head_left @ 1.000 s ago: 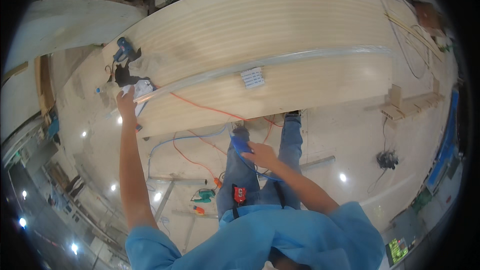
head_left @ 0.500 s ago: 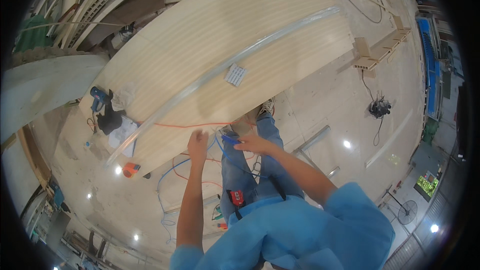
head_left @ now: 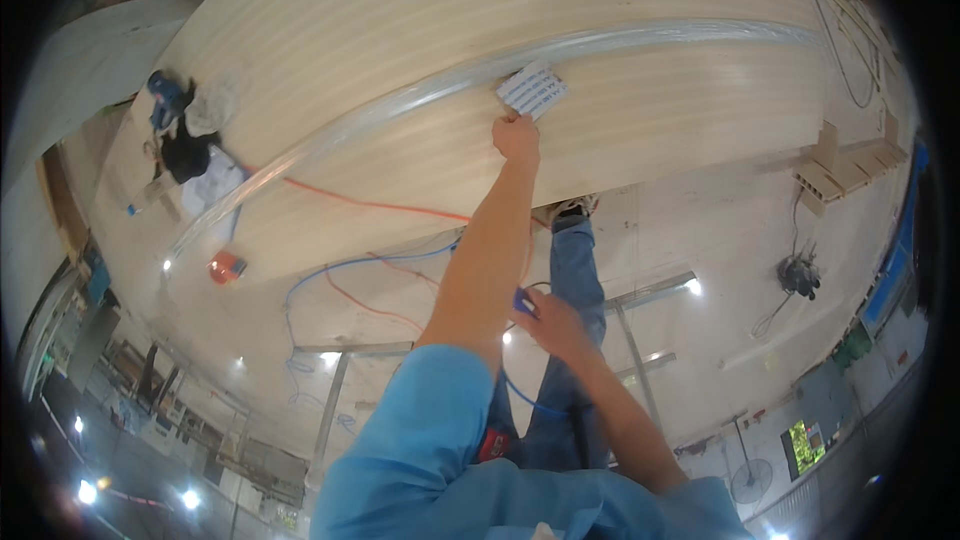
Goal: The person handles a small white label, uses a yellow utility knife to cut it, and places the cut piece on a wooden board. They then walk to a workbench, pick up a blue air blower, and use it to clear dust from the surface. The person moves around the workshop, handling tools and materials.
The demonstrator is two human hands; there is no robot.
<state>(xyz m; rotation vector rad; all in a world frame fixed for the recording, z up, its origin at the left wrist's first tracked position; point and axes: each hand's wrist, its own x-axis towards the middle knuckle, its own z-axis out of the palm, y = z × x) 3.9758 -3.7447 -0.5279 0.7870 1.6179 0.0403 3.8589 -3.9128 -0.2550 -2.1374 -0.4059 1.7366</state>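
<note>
On the pale panel (head_left: pixel 680 130), the left hand (head_left: pixel 516 138) pinches a white packet (head_left: pixel 533 89); the right hand (head_left: pixel 552 323) grips a blue tool (head_left: pixel 521 300)

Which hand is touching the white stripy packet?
The left hand, stretched over the pale board, pinching the edge of the packet; the right hand holds a blue object instead.

Left grip (head_left: pixel 516 138) pinches far forward while right grip (head_left: pixel 550 322) curls farther back.

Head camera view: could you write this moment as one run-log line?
Left hand: at near edge of white packet | Right hand: holding blue tool | Packet: over pale panel, near shiny strip; lifted or not, unclear
</note>
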